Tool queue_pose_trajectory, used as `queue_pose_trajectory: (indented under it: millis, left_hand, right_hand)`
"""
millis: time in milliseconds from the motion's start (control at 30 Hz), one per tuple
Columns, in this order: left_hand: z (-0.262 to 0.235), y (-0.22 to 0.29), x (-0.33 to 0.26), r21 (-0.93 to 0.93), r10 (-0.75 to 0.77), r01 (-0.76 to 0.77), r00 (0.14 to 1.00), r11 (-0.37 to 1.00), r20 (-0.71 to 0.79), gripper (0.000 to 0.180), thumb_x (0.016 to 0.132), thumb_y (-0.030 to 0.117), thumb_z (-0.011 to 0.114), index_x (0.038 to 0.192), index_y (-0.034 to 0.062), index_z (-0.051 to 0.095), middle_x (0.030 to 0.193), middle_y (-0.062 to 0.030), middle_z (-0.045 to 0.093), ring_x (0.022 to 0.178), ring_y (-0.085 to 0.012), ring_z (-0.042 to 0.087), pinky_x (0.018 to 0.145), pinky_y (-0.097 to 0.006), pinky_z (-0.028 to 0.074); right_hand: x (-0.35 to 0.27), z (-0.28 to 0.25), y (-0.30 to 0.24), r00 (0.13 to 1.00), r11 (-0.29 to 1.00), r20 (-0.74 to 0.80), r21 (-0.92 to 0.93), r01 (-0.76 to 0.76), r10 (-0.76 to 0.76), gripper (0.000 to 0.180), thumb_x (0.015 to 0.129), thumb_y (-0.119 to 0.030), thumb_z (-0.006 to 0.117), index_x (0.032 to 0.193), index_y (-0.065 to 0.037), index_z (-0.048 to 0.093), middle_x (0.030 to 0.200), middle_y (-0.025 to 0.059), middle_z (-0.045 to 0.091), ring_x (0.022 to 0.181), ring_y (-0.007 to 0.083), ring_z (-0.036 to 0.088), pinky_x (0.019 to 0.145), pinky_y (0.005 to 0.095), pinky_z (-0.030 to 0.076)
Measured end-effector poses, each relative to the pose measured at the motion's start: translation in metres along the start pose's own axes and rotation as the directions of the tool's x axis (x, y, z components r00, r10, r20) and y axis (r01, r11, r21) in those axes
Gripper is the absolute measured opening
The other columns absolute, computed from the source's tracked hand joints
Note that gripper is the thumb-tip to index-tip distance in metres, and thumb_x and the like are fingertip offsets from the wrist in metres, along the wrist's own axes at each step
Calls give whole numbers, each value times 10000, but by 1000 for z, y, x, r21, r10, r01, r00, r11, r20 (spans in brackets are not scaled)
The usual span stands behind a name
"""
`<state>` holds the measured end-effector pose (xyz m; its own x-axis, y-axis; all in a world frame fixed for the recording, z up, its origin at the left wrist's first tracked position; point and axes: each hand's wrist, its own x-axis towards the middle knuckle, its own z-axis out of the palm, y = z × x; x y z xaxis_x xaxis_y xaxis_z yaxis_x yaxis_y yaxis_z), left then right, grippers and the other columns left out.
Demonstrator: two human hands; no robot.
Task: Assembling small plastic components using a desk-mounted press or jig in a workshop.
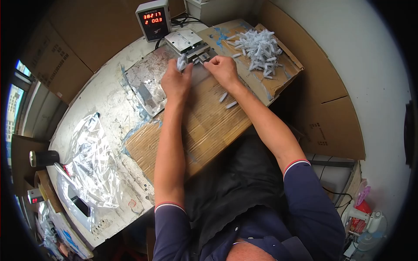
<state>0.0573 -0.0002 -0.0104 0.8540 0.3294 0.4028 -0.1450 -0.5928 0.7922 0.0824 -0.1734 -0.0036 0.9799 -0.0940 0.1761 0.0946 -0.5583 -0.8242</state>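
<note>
My left hand (175,85) is closed around a small bunch of whitish pieces (181,63), at the near left side of a metal fixture (195,53). Thumb and fingers of my right hand (223,71) are pinched together at the fixture's near right side. What they hold is too small and covered to name. On the cardboard to the right lies a heap of small, slim, whitish plastic pieces (263,52). Two loose pieces of the same kind, one (223,96) and another (231,105), rest below my right wrist.
Behind the fixture stands a counter box (153,21) with red digits. Taped cardboard (204,124) covers the table's near part. Crumpled clear plastic (93,161), a dark phone-like slab (80,206) and a black cylinder (43,158) are at left. Cardboard walls (322,87) border the bench.
</note>
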Motion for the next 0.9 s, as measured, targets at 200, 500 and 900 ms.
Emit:
queue_pose_trajectory:
  millis: [200,500,900]
  left_hand:
    - [2,-5,-3,296,153,-171,985,940,84,382,873,313,774,1127,99,586,945,-183,730,837,-416,709,713,-502,542]
    - [7,-1,-4,341,193,-200,980,918,57,328,892,264,746,1133,114,583,992,-153,720,844,-394,708,702,-493,548]
    - [4,-6,-5,256,259,-246,966,935,-15,164,864,138,713,1017,123,655,973,-138,681,781,-395,681,674,-485,550]
  right_hand:
    - [-35,-46,0,971,968,126,-121,220,-205,146,832,-185,732,863,-43,720,824,118,730,778,288,712,722,388,548]
    - [-45,-84,15,930,870,276,-363,335,-243,113,821,-112,711,885,-20,691,901,156,685,869,342,681,780,442,535]
    - [-45,-79,25,917,808,267,-443,389,-296,131,833,-146,687,865,-19,688,882,161,682,863,370,665,768,470,519]
